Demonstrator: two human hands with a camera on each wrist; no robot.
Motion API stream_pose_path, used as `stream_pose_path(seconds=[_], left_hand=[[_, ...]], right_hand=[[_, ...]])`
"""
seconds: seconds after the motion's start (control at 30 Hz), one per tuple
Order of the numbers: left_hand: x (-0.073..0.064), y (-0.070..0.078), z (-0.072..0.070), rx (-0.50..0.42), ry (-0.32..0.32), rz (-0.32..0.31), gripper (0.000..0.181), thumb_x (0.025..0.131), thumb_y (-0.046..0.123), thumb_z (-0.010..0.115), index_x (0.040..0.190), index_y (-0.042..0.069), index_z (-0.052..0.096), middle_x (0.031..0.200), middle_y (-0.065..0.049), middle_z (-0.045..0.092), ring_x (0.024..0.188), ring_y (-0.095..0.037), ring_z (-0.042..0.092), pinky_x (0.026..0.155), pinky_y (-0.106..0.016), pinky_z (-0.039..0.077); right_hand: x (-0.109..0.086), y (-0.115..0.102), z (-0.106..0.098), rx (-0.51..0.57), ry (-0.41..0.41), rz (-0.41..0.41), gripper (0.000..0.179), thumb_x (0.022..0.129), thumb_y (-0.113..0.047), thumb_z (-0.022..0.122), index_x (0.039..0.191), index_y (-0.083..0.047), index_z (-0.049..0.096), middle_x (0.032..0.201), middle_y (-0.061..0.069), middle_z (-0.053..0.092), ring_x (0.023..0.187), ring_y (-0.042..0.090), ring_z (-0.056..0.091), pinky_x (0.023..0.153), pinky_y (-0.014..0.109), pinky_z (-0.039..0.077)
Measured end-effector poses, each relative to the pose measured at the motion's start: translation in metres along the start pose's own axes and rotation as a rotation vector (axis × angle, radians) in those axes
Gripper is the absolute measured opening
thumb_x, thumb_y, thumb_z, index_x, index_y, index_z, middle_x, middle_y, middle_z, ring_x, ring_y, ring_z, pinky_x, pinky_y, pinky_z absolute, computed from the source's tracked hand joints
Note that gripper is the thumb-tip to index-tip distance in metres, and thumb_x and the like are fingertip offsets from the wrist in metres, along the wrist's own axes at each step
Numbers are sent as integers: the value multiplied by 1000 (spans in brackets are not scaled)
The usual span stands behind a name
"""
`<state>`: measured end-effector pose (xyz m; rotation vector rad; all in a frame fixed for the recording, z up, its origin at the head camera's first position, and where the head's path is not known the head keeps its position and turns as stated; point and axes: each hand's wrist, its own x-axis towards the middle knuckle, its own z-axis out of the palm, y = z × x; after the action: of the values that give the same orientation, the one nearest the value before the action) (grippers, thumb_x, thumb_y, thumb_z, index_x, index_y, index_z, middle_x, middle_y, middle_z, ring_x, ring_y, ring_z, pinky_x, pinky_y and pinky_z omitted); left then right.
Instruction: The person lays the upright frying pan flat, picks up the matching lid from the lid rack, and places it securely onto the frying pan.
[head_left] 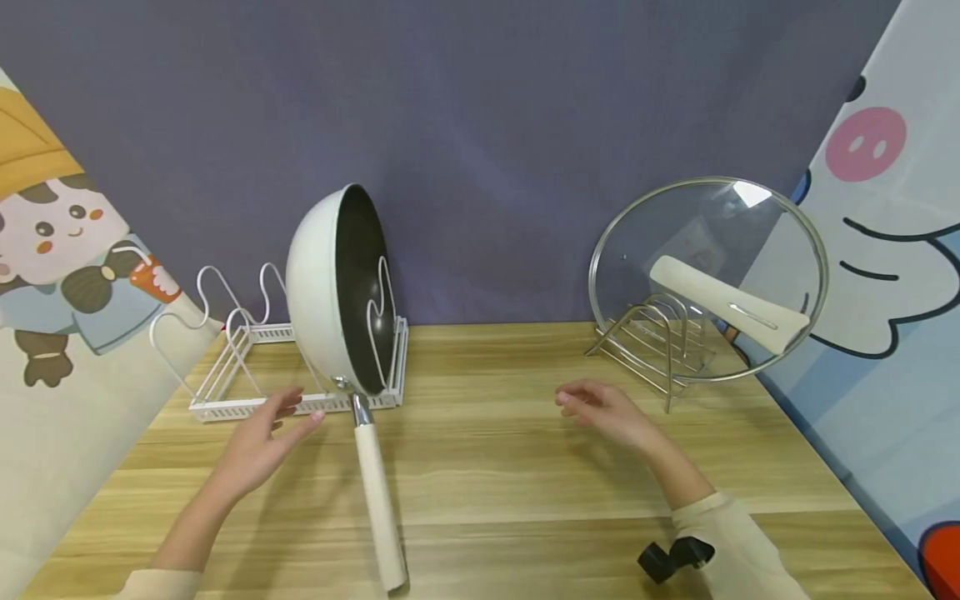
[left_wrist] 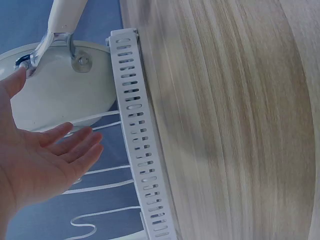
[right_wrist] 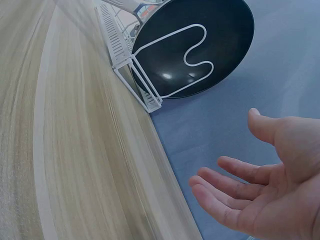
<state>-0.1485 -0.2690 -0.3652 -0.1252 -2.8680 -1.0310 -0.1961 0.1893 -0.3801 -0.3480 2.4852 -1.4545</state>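
A white frying pan [head_left: 315, 283] with a black inside stands on edge in a white wire rack [head_left: 285, 408] at the left. Its pale handle [head_left: 381, 508] points toward the front of the table. My left hand [head_left: 258, 450] hovers just left of the handle, fingers relaxed and holding nothing; in the left wrist view the thumb overlaps the handle's metal bracket [left_wrist: 47, 52]. At the right, my right hand [head_left: 607, 412] hangs over the table with loosely bent fingers and nothing in them. Nearest to it is a small metal wire rack [head_left: 667, 358] bearing a glass lid [head_left: 637, 225].
A cream-coloured long handle [head_left: 727, 304] shows across the lid. A black strap device [head_left: 675, 558] is on my right wrist. Behind the wooden table [head_left: 487, 500] hangs a dark blue-grey cloth [head_left: 495, 150], with cartoon-printed panels [head_left: 885, 250] at both sides.
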Motion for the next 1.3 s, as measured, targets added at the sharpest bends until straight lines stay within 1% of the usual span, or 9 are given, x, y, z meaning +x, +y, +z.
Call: stream_pose_path(seconds=[0.2, 0.37, 0.53, 0.63, 0.73, 0.9, 1.13, 1.3], left_hand=[[-1, 1, 2, -43, -16, 0, 68, 97, 39, 53, 143, -7, 33, 137, -35, 45, 124, -50, 47, 103, -63, 41], [-2, 2, 5, -68, -24, 2, 66, 97, 37, 53, 141, -8, 34, 136, -35, 48, 124, -49, 49, 103, -60, 43], [-3, 3, 7, -80, -27, 5, 64, 98, 36, 52, 140, -9, 36, 135, -34, 49, 123, -48, 50, 101, -58, 45], [-2, 3, 8, -91, -29, 8, 63, 98, 35, 52, 140, -9, 36, 136, -35, 48, 123, -49, 50, 101, -58, 45], [-1, 4, 8, -101, -32, 6, 63, 98, 35, 52, 141, -8, 35, 136, -34, 48, 123, -49, 51, 101, -57, 46], [-2, 6, 9, -106, -38, -2, 63, 98, 36, 51, 141, -8, 36, 135, -34, 50, 121, -49, 53, 100, -58, 47], [-1, 6, 12, -100, -46, -10, 61, 99, 36, 50, 141, -7, 37, 134, -32, 52, 119, -49, 54, 97, -58, 48], [0, 7, 14, -101, -52, -30, 61, 98, 36, 50, 141, -6, 38, 134, -31, 52, 120, -48, 55, 97, -58, 48]], right_hand=[[0, 2, 3, 33, -11, 5, 51, 97, -34, 54, 131, 5, 50, 126, 26, 60, 111, 36, 62, 93, 43, 56], [0, 2, 5, 76, -28, 10, 50, 98, -30, 53, 131, 6, 48, 127, 26, 59, 113, 36, 62, 94, 45, 55], [0, 1, 8, 102, -44, 22, 52, 99, -33, 51, 132, 6, 48, 128, 26, 59, 114, 36, 62, 97, 45, 54], [1, 1, 10, 117, -52, 24, 52, 99, -34, 50, 131, 8, 48, 127, 27, 59, 115, 38, 61, 97, 45, 53], [1, 0, 11, 125, -59, 18, 51, 100, -33, 49, 131, 8, 48, 127, 28, 59, 116, 41, 60, 98, 46, 53], [2, -1, 13, 126, -77, 3, 50, 101, -33, 47, 130, 8, 49, 126, 27, 60, 115, 41, 60, 96, 45, 54], [4, 0, 17, 123, -105, -22, 48, 101, -31, 46, 130, 8, 49, 126, 27, 61, 111, 37, 63, 90, 38, 57], [4, 0, 20, 152, -122, -45, 48, 101, -29, 46, 129, 11, 48, 125, 29, 60, 111, 41, 62, 91, 43, 56]])
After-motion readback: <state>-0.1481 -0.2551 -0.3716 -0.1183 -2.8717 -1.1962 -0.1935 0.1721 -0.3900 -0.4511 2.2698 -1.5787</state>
